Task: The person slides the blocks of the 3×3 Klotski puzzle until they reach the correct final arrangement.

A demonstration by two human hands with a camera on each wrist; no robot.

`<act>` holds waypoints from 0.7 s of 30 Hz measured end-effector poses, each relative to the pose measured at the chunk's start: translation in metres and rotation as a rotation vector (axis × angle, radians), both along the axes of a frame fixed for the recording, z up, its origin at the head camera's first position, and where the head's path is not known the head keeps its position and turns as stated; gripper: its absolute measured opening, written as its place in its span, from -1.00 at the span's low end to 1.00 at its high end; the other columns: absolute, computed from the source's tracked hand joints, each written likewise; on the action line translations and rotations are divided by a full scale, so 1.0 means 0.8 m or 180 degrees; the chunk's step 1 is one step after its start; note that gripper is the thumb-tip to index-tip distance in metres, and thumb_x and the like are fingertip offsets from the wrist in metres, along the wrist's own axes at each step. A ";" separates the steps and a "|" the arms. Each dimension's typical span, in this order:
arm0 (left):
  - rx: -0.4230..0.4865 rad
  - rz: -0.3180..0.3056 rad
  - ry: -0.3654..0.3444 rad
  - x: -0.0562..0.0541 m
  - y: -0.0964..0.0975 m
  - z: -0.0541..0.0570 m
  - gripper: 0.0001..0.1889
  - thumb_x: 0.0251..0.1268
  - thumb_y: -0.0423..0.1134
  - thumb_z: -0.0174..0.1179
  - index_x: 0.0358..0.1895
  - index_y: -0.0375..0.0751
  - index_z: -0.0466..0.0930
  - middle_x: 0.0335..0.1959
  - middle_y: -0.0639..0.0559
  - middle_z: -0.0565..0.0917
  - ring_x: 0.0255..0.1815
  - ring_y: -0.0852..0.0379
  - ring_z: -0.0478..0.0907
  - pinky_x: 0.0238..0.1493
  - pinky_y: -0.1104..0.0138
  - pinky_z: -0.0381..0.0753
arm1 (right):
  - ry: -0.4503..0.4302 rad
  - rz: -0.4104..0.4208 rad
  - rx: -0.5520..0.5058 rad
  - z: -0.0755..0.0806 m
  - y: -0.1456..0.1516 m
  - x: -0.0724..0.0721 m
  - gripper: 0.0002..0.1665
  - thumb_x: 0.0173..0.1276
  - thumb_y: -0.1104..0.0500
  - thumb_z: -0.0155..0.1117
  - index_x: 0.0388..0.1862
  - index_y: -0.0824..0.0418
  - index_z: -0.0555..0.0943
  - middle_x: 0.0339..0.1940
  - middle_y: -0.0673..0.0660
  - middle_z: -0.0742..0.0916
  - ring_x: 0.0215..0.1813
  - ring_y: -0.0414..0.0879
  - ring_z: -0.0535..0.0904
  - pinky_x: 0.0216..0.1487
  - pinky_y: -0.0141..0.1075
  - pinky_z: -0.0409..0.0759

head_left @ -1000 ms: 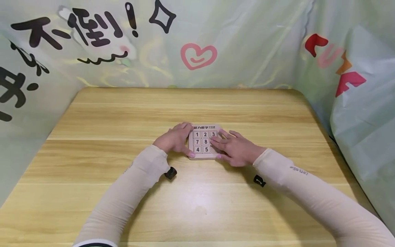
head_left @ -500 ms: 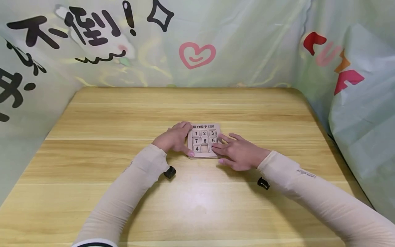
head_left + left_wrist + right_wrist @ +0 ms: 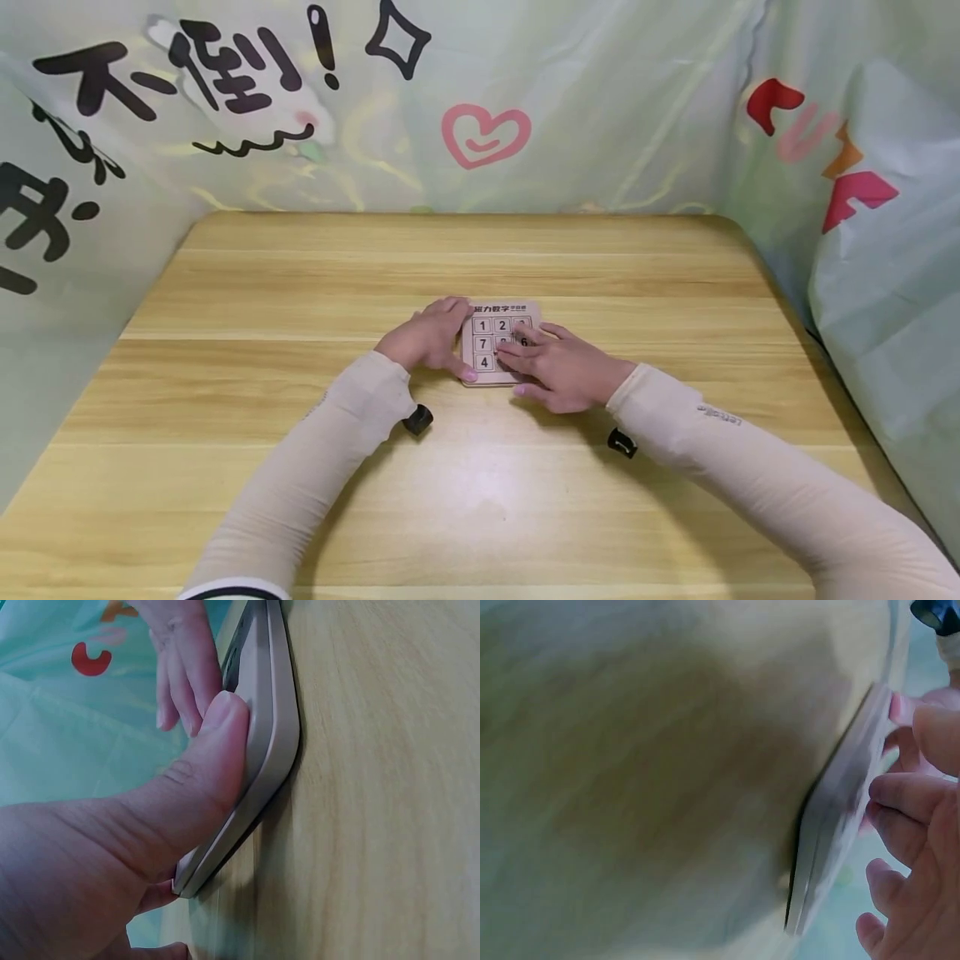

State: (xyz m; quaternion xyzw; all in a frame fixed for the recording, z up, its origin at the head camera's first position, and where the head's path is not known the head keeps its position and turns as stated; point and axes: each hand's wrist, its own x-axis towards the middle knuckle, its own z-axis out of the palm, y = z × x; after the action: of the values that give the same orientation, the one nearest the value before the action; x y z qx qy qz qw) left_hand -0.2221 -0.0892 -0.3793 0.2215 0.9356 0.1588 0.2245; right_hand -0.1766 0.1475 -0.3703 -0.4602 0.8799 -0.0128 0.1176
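Observation:
A square number slide puzzle (image 3: 492, 334) lies flat on the wooden table, its black-printed tiles facing up. Tiles 1, 2, 7, 4 and 6 can be read; the right fingers cover much of the middle and lower right. My left hand (image 3: 429, 337) grips the puzzle's left side, thumb at the near corner and fingers at the far one. In the left wrist view the thumb (image 3: 214, 746) presses on the puzzle's rim (image 3: 283, 697). My right hand (image 3: 564, 368) reaches over from the right, fingers extended, fingertips on the middle tiles. The right wrist view is blurred.
The wooden table (image 3: 480, 483) stretches around the puzzle on all sides. A printed curtain (image 3: 600, 108) hangs behind it and along both sides. Each forearm wears a beige sleeve (image 3: 330, 433), with a small black device (image 3: 417, 419) under the left wrist.
The 5 tile slid from bottom middle to bottom right by half a second ago. Since then my right hand has moved left over the middle tiles. My left hand keeps its grip.

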 end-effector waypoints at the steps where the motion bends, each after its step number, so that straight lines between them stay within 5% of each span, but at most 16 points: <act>1: 0.0009 -0.0001 -0.0003 0.000 0.001 -0.001 0.20 -0.18 0.19 0.50 0.51 -0.24 0.01 0.54 -0.17 0.01 0.53 -0.14 -0.09 0.44 -0.16 -0.07 | 0.0005 -0.0027 0.0004 0.001 0.003 0.000 -0.34 0.51 -0.12 -0.03 0.44 0.22 0.35 0.44 0.15 0.40 0.52 0.20 0.06 0.44 0.20 0.02; 16: -0.0001 -0.0005 -0.0021 -0.001 0.003 -0.001 0.19 -0.17 0.19 0.49 0.51 -0.24 0.01 0.54 -0.17 0.00 0.53 -0.15 -0.10 0.44 -0.17 -0.07 | 0.0080 0.0017 -0.0031 -0.003 0.000 0.002 -0.31 0.50 -0.14 -0.02 0.44 0.24 0.34 0.43 0.15 0.41 0.51 0.19 0.10 0.43 0.20 0.07; 21: -0.0004 0.0023 -0.0017 0.000 0.002 -0.001 0.19 -0.17 0.17 0.51 0.51 -0.24 0.02 0.55 -0.15 0.00 0.54 -0.14 -0.10 0.44 -0.16 -0.07 | 0.0137 -0.0212 0.0007 -0.002 0.018 -0.005 -0.32 0.50 -0.13 -0.02 0.43 0.24 0.36 0.43 0.16 0.41 0.50 0.22 0.09 0.42 0.21 0.08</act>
State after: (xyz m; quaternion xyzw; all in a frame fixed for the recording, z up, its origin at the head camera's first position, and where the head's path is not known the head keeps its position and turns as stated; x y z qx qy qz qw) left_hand -0.2223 -0.0877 -0.3800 0.2176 0.9358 0.1597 0.2266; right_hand -0.1809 0.1619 -0.3721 -0.4307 0.8971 -0.0060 0.0986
